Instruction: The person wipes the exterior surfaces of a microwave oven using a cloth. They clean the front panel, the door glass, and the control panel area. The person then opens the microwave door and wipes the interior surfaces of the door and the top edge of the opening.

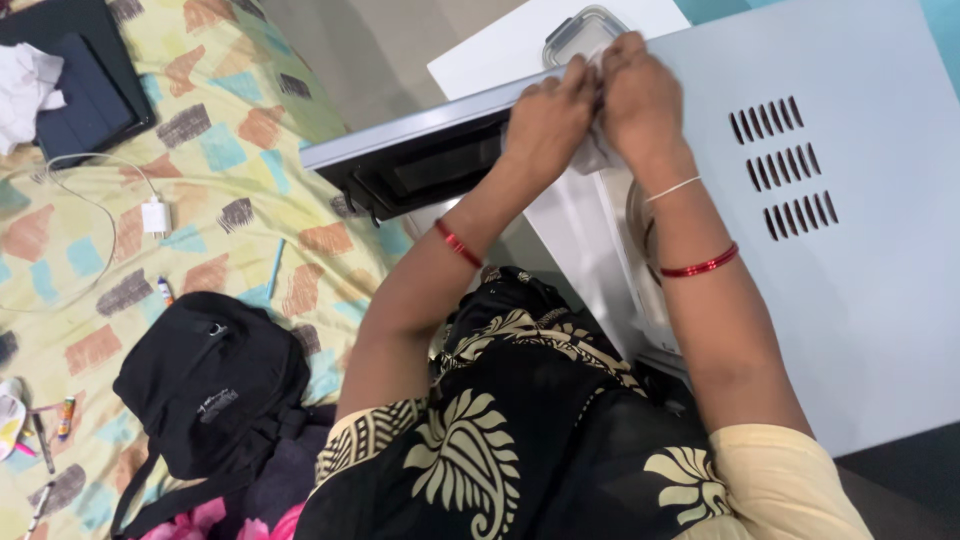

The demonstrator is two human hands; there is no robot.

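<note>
My left hand [548, 118] and my right hand [640, 95] are pressed together at the top front edge of a white microwave oven [860, 250]. Both grip a small white cloth [595, 155], most of it hidden under the fingers. The oven's dark-windowed door [420, 165] stands open to the left. A clear lidded plastic container [578, 35] sits just beyond my fingertips on a white surface [500, 45]. Red bangles circle both wrists.
Vent slots [782, 165] mark the oven's side panel. To the left lies a bed with a patterned sheet [230, 120], bearing a black backpack [205, 385], a white charger with cable [155, 215], a dark tablet case [85, 90] and several pens.
</note>
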